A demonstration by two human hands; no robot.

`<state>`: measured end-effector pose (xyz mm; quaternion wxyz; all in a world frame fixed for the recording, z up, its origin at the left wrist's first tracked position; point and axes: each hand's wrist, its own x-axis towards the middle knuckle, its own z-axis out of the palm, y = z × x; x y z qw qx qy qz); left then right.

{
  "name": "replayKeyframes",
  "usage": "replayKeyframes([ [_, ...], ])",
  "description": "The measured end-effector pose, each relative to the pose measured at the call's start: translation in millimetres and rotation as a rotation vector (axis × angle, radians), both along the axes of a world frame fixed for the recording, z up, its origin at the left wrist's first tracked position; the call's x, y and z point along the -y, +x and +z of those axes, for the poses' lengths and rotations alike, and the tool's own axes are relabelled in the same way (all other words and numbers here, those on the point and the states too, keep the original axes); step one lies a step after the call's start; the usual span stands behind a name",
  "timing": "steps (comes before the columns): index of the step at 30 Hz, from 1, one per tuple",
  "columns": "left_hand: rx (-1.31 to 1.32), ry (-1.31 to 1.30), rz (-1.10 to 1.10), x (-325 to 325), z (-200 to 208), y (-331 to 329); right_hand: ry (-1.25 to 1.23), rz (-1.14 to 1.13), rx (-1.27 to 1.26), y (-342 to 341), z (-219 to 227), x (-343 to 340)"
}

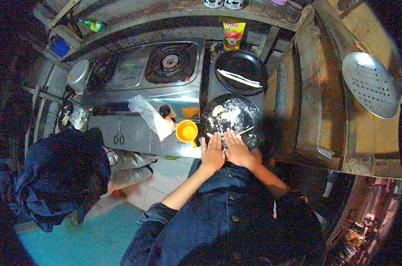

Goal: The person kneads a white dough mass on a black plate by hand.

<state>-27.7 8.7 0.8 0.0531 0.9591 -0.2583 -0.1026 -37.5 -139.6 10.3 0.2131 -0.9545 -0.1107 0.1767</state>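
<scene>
Both hands lie flat with fingers stretched out over the near edge of a floured black round tray (256, 116). My left hand (213, 154) and my right hand (237, 148) press on a thin dough strip (246, 131), whose pale end sticks out to the right of my right fingers; the rest is mostly hidden under them. White flour (231, 113) and a small dough lump (217, 110) are on the tray beyond my fingertips. Farther back, long white dough strips (239, 79) lie side by side on a second black round tray (249, 60).
Left of the floured tray stand an orange cup (186, 131) and a clear plastic bag with white powder (159, 124). A gas stove (170, 63) is at the back left. A yellow pouch (233, 35) stands behind the far tray. A perforated metal skimmer (371, 84) hangs right.
</scene>
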Motion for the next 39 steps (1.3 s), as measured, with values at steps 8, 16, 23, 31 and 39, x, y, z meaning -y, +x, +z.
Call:
replayKeyframes([
  [8, 0.082, -0.014, 0.009, 17.2, -10.4, 41.0, -0.043, -0.033, 0.089, 34.4, -16.0, 1.8],
  [16, 0.05, -0.057, 0.026, -3.2, -1.9, 5.1, -0.005, -0.018, 0.036, -1.4, -4.4, 1.7],
  [23, 0.028, -0.053, 0.006, 1.9, 0.6, 16.9, 0.007, -0.039, 0.147, 9.1, -17.3, 0.3],
  [31, 0.02, 0.075, 0.013, -0.1, 8.2, 14.7, -0.002, -0.003, 0.086, -1.7, -3.1, 6.8],
  [39, 0.03, -0.111, -0.013, 2.2, 18.6, 7.4, 0.002, -0.209, 0.227, -5.3, 4.8, 39.0],
])
